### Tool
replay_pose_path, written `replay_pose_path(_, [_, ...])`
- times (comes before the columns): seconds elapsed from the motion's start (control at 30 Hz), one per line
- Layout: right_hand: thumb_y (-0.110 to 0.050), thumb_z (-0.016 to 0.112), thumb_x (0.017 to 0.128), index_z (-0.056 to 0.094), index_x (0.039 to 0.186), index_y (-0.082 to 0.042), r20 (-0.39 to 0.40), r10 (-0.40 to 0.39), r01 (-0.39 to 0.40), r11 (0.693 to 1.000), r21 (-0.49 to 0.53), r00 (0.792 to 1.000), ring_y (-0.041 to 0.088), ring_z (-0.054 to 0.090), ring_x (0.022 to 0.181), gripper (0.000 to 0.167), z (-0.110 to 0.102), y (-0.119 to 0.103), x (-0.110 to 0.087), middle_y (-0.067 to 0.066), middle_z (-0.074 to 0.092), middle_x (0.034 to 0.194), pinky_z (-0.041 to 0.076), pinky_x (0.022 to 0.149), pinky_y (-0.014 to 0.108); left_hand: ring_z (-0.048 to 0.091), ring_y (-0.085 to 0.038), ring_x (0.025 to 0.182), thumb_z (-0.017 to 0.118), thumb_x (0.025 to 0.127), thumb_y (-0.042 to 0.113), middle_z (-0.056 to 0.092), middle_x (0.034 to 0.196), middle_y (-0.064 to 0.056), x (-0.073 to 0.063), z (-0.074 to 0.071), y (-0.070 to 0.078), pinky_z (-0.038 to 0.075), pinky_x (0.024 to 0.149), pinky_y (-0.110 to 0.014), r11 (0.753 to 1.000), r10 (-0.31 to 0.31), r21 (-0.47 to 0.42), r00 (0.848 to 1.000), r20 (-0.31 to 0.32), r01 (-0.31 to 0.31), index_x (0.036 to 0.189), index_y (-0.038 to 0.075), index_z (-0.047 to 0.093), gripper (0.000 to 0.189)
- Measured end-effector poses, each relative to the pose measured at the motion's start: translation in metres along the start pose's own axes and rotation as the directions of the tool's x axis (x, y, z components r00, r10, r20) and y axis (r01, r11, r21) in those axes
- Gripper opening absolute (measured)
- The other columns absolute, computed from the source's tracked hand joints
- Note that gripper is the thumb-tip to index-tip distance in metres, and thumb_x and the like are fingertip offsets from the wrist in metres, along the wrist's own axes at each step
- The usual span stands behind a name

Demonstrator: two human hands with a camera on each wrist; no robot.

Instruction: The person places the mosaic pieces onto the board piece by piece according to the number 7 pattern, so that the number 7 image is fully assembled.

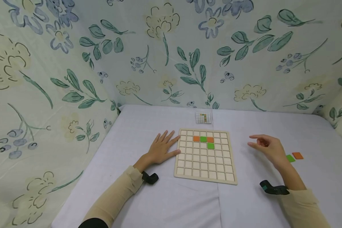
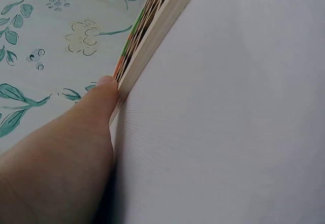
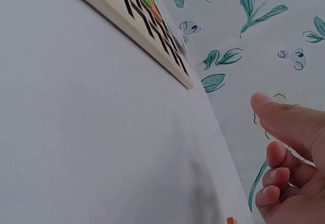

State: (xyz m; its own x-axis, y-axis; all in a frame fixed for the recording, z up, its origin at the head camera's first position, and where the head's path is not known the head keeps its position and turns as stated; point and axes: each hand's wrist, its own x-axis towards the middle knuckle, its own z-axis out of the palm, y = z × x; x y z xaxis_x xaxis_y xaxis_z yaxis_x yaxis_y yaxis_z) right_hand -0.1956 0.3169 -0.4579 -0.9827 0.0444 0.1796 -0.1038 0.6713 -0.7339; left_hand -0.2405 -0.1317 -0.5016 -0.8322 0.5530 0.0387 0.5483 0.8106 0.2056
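Note:
A wooden grid board (image 1: 185,173) lies on the table. In its upper rows sit two orange tiles (image 1: 196,138) and two green tiles (image 1: 211,146), in neighbouring squares. My left hand (image 1: 161,148) rests with fingers spread at the board's left side. In the left wrist view its thumb (image 2: 104,94) touches the board's edge (image 2: 147,46). My right hand (image 1: 269,148) is raised right of the board, thumb and index finger apart. In the right wrist view nothing shows between them, and the other fingers (image 3: 277,181) are bent.
Beside my right wrist lie a loose green tile (image 1: 290,158), partly covered, and a loose orange tile (image 1: 297,155). A small card (image 1: 203,118) with a coloured grid pattern lies behind the board. White cloth (image 1: 148,115) covers the table; a floral curtain (image 1: 165,79) hangs behind.

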Motion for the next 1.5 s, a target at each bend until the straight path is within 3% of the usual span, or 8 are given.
replay_pose_path(0.37, [-0.026,0.076,0.091,0.067,0.121,0.005,-0.053,0.003,-0.002,1.000,0.026,0.999,0.010,0.042,0.073,0.045,-0.015,0.026,-0.006,0.004,0.055,0.082,0.037,0.055,0.019,0.004,-0.034,0.152,0.033,0.099,0.067,0.010,0.167,-0.006,-0.002,-0.001,-0.001,0.003,0.118,-0.057,1.000,0.009,0.006,1.000,-0.006,-0.009,0.161,0.029,0.017,0.075])
replay_pose_path(0.87, [-0.023,0.076,0.091,0.059,0.131,0.008,-0.118,0.099,-0.096,0.995,0.031,0.988,0.009,0.040,0.076,0.053,-0.021,0.049,-0.009,0.003,0.049,0.085,0.036,0.055,0.016,0.003,-0.033,0.152,0.031,0.099,0.070,0.009,0.167,-0.004,-0.001,0.002,-0.003,0.002,0.118,-0.057,1.000,0.005,0.004,1.000,-0.005,-0.005,0.161,0.030,0.016,0.075])
replay_pose_path(1.07, [-0.024,0.075,0.092,0.060,0.131,0.009,-0.124,0.151,-0.150,0.989,0.014,0.981,0.008,0.041,0.075,0.053,-0.022,0.052,-0.008,0.002,0.049,0.085,0.037,0.055,0.017,0.003,-0.033,0.152,0.032,0.099,0.069,0.009,0.167,-0.004,-0.002,0.002,-0.002,0.001,0.119,-0.056,1.000,-0.001,0.002,1.000,-0.006,0.001,0.161,0.030,0.017,0.075])
replay_pose_path(1.5, [-0.021,0.070,0.096,0.059,0.130,0.012,-0.089,0.172,-0.178,0.982,-0.063,0.981,0.010,0.042,0.073,0.048,-0.022,0.058,-0.001,0.008,0.052,0.087,0.037,0.054,0.019,0.001,-0.032,0.152,0.032,0.099,0.068,0.008,0.167,-0.004,-0.001,0.002,-0.001,0.000,0.119,-0.056,1.000,-0.007,0.007,1.000,-0.005,0.007,0.161,0.030,0.016,0.075])
